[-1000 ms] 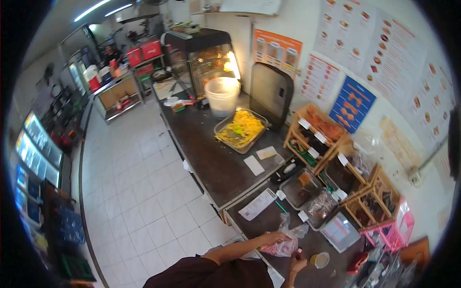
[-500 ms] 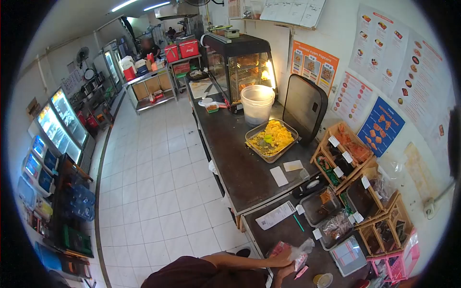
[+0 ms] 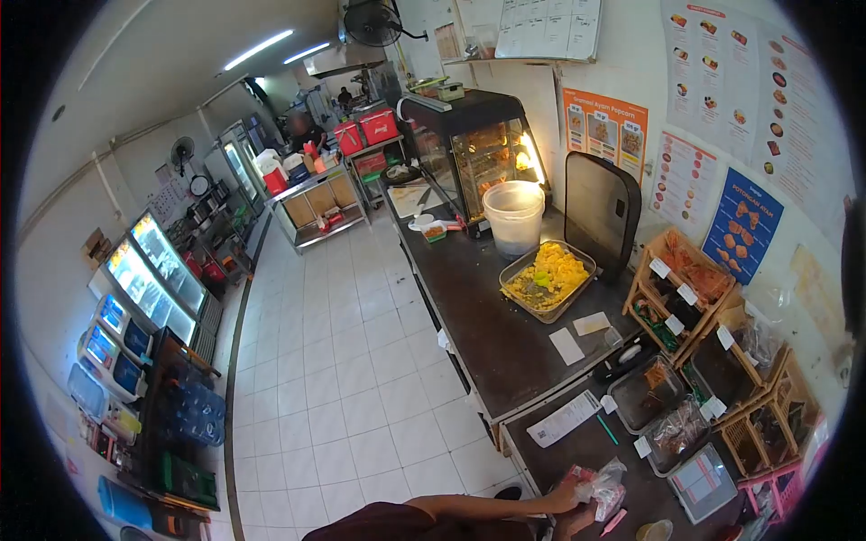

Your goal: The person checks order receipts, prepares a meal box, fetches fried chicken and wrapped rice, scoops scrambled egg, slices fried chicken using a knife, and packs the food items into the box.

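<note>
Along the dark counter (image 3: 546, 462), we take the lidded box (image 3: 705, 482) as landmark. Left of it and farther from the body lies a printed slip (image 3: 564, 420). Left of it too, in the hands, is the plastic bag (image 3: 608, 490); we judge its filling done, but whether it is closed we cannot tell, and it is not yet let go. The left hand (image 3: 566, 495) has its fingers closed on the bag; the right hand (image 3: 575, 521) is beneath, its grip unclear to us. A cup (image 3: 656, 530) stands nearer the body than the box; left of both lies a pink marker (image 3: 614, 521).
</note>
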The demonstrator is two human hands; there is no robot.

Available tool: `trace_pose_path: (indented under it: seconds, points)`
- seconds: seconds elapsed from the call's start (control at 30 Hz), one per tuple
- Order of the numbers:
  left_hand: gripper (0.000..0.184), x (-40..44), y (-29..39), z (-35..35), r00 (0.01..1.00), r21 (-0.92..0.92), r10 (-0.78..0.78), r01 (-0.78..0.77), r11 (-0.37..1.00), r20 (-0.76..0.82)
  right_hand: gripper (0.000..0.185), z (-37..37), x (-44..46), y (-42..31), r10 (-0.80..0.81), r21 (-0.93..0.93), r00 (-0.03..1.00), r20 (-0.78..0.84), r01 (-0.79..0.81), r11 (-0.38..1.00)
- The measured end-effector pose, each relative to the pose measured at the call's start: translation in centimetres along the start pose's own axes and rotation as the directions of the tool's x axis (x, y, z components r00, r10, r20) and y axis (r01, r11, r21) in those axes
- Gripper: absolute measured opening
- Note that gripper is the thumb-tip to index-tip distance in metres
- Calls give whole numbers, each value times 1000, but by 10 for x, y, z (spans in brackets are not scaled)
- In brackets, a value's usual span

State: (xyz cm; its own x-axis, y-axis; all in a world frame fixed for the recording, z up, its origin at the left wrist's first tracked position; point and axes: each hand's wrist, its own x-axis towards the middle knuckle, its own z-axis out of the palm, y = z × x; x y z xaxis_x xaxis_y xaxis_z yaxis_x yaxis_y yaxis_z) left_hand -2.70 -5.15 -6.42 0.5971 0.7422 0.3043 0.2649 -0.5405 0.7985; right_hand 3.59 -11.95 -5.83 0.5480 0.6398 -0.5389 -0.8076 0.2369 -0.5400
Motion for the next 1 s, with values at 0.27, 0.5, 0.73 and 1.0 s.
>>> trace_pose_path:
  seconds: [0.27,0.5,0.73,1.0]
  points:
    - [23,-10,-71,14,976,49,218,-218,975,-6,14,21,-17,-21,-449,-860,746,492,498,-115]
    - [25,-1,-56,-8,972,-126,230,-223,967,42,13,24,-4,-32,-473,-828,762,443,549,109]
    - [23,0,-80,9,991,-243,-8,41,969,136,16,29,4,-40,-420,-843,754,505,535,-53]
    - [25,-4,-65,8,975,-421,-143,205,883,173,16,40,-17,-36,-362,-835,753,549,511,-202]
